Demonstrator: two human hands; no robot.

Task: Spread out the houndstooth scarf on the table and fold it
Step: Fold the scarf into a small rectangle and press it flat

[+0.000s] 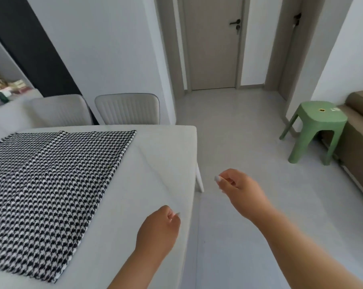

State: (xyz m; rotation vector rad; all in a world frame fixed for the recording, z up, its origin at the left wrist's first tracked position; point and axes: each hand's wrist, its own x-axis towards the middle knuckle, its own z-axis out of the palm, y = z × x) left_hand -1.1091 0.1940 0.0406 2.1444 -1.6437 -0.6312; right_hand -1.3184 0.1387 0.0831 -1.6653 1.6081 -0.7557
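Note:
The black-and-white houndstooth scarf [49, 184] lies flat on the white table [155, 159], folded into a broad layered rectangle with a fringe along its far left edge. My left hand [157, 230] hovers over the table's right part, to the right of the scarf and apart from it, fingers loosely curled and holding nothing. My right hand [239, 188] hangs past the table's right edge, above the floor, fingers also loosely curled and empty.
Two grey chairs [126, 109] stand at the table's far side. A green plastic stool [316, 130] sits on the floor at the right beside a brown sofa [360, 142]. A closed door [214, 44] is straight ahead down the hallway.

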